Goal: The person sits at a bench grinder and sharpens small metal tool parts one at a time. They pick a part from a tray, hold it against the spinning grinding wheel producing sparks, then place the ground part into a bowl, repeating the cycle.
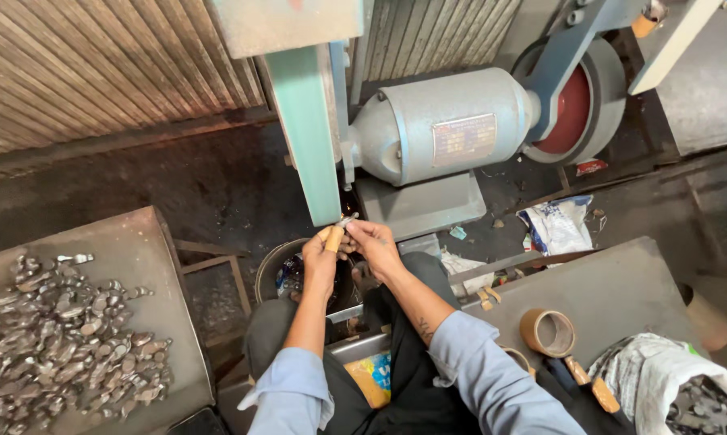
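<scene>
Pinching a small metal piece (348, 217) between closed fingers at frame centre, the left hand (323, 251) and right hand (373, 242) press it against the green sanding belt (308, 137).

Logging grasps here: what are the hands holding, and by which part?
Both hands, left hand and right hand, pinch one small metal piece by its lower end, its tip against the green sanding belt.

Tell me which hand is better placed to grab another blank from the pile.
Left, probably. The left hand and right hand both pinch the small part at the belt, but the pile lies on the tray on the left side.
</scene>
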